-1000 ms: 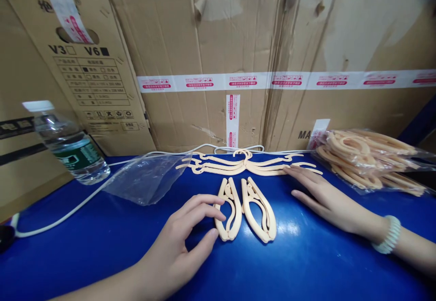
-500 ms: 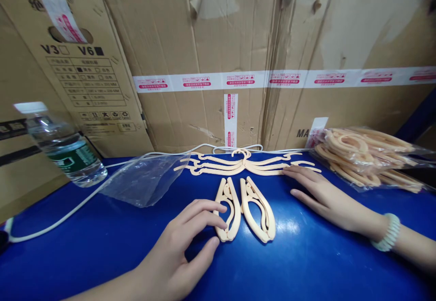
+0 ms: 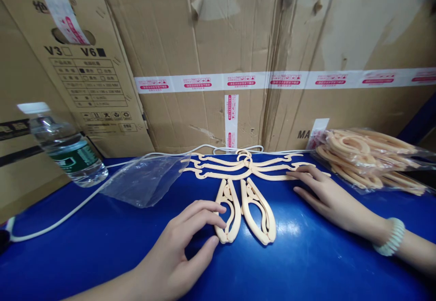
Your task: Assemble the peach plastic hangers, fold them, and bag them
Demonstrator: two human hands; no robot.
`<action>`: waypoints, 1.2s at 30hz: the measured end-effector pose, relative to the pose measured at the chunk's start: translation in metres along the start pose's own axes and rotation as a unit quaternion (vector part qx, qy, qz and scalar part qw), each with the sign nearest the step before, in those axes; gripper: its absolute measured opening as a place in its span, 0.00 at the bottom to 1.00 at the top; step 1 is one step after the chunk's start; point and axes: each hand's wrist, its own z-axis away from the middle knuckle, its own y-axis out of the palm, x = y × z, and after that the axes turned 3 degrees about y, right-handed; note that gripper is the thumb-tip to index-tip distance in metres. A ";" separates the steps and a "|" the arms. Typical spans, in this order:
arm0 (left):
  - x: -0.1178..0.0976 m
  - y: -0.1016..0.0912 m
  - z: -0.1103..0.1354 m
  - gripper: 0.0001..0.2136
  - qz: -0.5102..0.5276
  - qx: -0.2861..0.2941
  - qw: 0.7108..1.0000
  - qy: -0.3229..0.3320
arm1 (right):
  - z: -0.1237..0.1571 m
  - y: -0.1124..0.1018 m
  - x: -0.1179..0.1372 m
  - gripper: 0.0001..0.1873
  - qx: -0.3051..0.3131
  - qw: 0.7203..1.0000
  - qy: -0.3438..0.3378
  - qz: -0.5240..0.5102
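On a blue tabletop [image 3: 299,264] whose near edge is out of view, a worker's left hand [image 3: 180,242] arches with thumb and fingers parted over the left folded hanger [image 3: 235,219]; whether its fingertips bear on the plastic cannot be told. Just beside that piece, near the tabletop's middle, lies the right folded hanger [image 3: 269,214], its narrow end likewise toward the far edge.

Farther in, the right hand [image 3: 325,196] reaches palm down from the right edge, fingers extended and thumb apart below, fingertips at the right end of the nearest open hanger [image 3: 225,176]. That hanger overlaps 2 more open hangers [image 3: 223,168], arms spread left and right, short of the far edge.

The step in hand appears to be straightening the open row while 2 hangers lie folded. The next move would seem to call for light pressure on that arm tip, lest the overlapped centers drag together.

Toward the left edge rest a clear plastic bag [image 3: 146,189] and a tilted water bottle [image 3: 73,155]; bagged hangers [image 3: 364,153] are heaped near the far right corner. A white cable [image 3: 29,239] trails to the far edge, before cardboard boxes [image 3: 190,115].
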 end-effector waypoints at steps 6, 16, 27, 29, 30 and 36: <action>0.001 0.000 -0.001 0.09 0.003 -0.002 1.000 0.001 | 0.002 0.004 -0.003 0.21 0.007 1.000 -0.008 -0.009; 0.004 0.002 0.001 0.10 0.006 0.002 1.000 -0.001 | 0.001 0.003 -0.002 0.19 -0.002 0.999 -0.006 -0.037; 0.008 0.005 0.003 0.11 0.018 -0.014 1.000 0.010 | 0.001 0.005 -0.007 0.17 0.000 0.998 0.001 -0.061; 0.007 0.005 0.003 0.12 0.020 -0.017 1.000 0.011 | 0.001 0.003 -0.007 0.16 0.002 0.998 0.000 -0.068; 0.007 0.005 0.003 0.12 0.021 -0.019 1.000 0.010 | 0.001 0.003 -0.007 0.15 0.005 0.997 -0.002 -0.074; 0.009 0.004 0.003 0.10 0.037 -0.034 0.999 -0.014 | 0.001 -0.002 -0.001 0.12 0.004 0.995 0.004 -0.101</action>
